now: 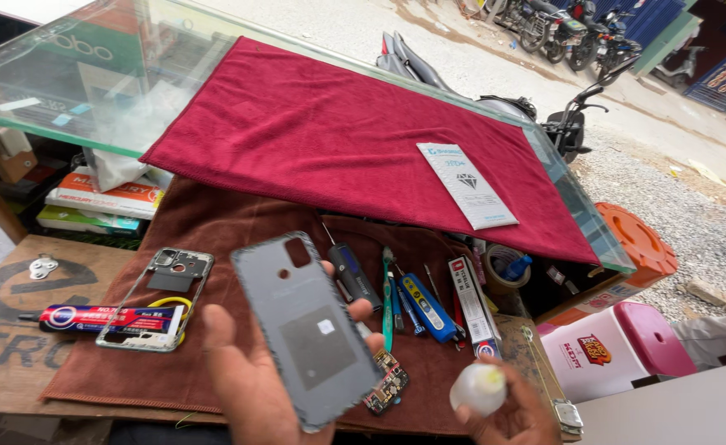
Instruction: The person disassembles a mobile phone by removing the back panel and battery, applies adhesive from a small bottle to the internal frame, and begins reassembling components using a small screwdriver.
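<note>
Over the brown cloth (132, 371), left hand (251, 387) fingers (361, 310) cradle the back cover (305, 325).

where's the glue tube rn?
Head view, left side: the glue tube lies across the phone frame on the brown cloth, left of the grey back cover held in the left hand.

Count at bench: my two hands, left (256, 387) and right (507, 420). One grey phone back cover (305, 325) in the left. One small white bottle (478, 387) in the right. One phone mid-frame (157, 301). One glue tube (107, 318). One circuit board (386, 386). Two cloths: one red towel (313, 140), one brown cloth (214, 222). One white packet (466, 185). One tape roll (501, 265). One black screwdriver (350, 274). Hand tools beside it overlap; exact number not resolvable.
</note>
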